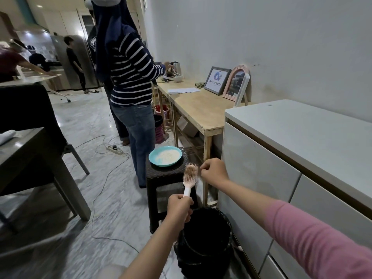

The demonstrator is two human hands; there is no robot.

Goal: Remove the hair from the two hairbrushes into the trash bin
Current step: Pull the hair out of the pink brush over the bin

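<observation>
Right hand (pixel 213 170): fingers curled, fingertips pinched together just beside the brush head; whether strands are in the pinch cannot be told.
Left hand (pixel 178 206): fist closed on the white handle, holding the hairbrush (pixel 190 176) upright.
Hair: tangled among the bristles.
Trash bin (pixel 205 236): black, open, below both hands.
Next, likely: pinch at the bristle roots, pull off along them, drop it above the bin.
Brushes seen: 1.

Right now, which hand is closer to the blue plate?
Right. The right hand sits just beside the blue plate, by the brush head; the left hand grips the hairbrush handle lower down.
</observation>
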